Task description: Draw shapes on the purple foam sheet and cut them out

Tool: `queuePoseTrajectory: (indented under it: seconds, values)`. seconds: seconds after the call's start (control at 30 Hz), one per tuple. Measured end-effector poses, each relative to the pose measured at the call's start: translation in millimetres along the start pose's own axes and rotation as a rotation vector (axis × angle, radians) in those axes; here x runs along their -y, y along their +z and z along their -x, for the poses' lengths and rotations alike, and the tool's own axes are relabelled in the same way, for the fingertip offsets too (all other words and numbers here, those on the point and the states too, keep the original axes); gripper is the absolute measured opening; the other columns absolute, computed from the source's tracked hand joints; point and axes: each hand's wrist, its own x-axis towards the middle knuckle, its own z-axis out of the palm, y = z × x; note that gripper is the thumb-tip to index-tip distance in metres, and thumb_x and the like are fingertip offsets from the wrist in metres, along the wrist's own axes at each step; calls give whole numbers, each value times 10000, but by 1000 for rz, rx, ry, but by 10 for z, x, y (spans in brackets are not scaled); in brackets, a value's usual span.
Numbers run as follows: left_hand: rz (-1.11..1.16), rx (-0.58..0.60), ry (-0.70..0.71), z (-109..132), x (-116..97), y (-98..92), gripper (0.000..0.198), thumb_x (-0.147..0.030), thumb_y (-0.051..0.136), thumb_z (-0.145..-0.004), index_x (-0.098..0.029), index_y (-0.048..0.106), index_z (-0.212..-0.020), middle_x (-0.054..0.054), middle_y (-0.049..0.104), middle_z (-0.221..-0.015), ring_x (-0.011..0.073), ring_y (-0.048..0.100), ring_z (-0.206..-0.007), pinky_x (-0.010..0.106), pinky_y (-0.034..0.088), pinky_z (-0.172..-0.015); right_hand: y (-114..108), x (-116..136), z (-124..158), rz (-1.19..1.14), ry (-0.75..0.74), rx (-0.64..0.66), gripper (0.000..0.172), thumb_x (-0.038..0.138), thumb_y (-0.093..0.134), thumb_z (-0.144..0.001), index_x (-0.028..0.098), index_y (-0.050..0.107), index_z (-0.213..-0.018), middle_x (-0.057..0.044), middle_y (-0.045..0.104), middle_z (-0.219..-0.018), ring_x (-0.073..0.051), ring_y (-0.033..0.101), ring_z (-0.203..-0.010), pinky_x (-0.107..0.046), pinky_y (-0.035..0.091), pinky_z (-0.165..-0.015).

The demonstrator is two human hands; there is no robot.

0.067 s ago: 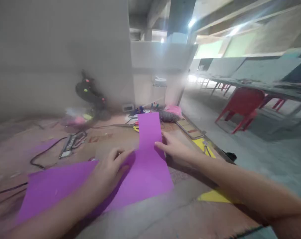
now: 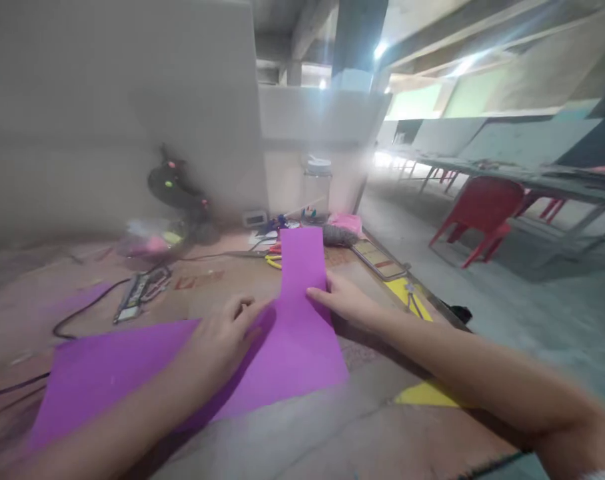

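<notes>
A large sheet of purple paper (image 2: pixel 302 353) lies in front of me, and a narrower section of it stretches away from me at the right. My right hand (image 2: pixel 340 297) grips the right edge of that section, thumb on top and fingers passing out of sight at the edge. Over the middle of the sheet is my left hand (image 2: pixel 232 327), fingers bent and pressed together, with its tips at the inner corner where the narrow section begins. My left forearm covers part of the sheet.
Behind the paper are yellow-handled scissors (image 2: pixel 273 261), a lidded clear jar (image 2: pixel 317 190) and a grey bundle (image 2: pixel 339 235). At right lie a metal frame (image 2: pixel 382 260) and yellow paper (image 2: pixel 427 395). A glue-gun-like tool (image 2: pixel 132 300) with a cord rests left. A red chair (image 2: pixel 487 207) stands beyond.
The view has shifted slightly. My right thumb sits a little further left on the purple paper; both hands otherwise keep nearly the same place.
</notes>
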Motion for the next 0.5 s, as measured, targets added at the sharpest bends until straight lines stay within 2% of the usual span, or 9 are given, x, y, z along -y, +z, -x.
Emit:
queuePoseTrajectory:
  seconds: [0.1, 0.17, 0.23, 0.3, 0.37, 0.5]
  values:
    - [64, 121, -87, -236, 15, -38, 508, -400, 519, -970, -230, 570, -1445, 115, 703, -1248, 315, 676, -1103, 436, 532, -929, 62, -101, -101, -20, 27, -31, 307, 257, 614, -911, 175, 662, -1203, -112, 764, -1190, -300, 716, -1097, -479, 566, -986]
    - [123, 229, -178, -374, 59, -32, 544, -469, 534, -941, -212, 600, -1416, 99, 748, -1126, 312, 703, -1002, 421, 532, -866, 83, -146, -141, -14, -2, -51, 317, 229, 590, -917, 181, 657, -1224, -98, 755, -1214, -284, 709, -1114, -459, 558, -999]
    - [194, 303, -222, -468, 112, 11, 480, -517, 512, -943, -223, 685, -1279, 74, 768, -1032, 291, 711, -928, 388, 517, -814, 93, -177, -153, 18, -3, -68, 325, 229, 592, -922, 185, 650, -1239, -97, 745, -1244, -278, 698, -1139, -453, 541, -1021]
    - [237, 322, -225, -506, 156, 75, 388, -510, 483, -958, -236, 738, -1061, 52, 778, -976, 267, 710, -895, 355, 492, -782, 83, -179, -137, 61, 18, -79, 342, 236, 619, -910, 175, 646, -1246, -109, 737, -1256, -284, 691, -1148, -458, 529, -1031]
    - [235, 304, -210, -498, 177, 130, 350, -470, 471, -971, -238, 723, -900, 37, 779, -921, 249, 706, -859, 332, 466, -744, 33, -120, -92, 83, -11, -97, 407, 235, 645, -899, 161, 620, -1298, -119, 721, -1275, -276, 685, -1142, -444, 530, -1025]
    - [218, 261, -207, -435, 154, 163, 292, -417, 497, -977, -233, 702, -878, 28, 776, -893, 232, 701, -829, 310, 430, -695, -209, 197, 50, 148, -240, -224, 517, 281, 626, -975, 218, 507, -1474, -104, 692, -1249, -213, 679, -1018, -388, 566, -929]
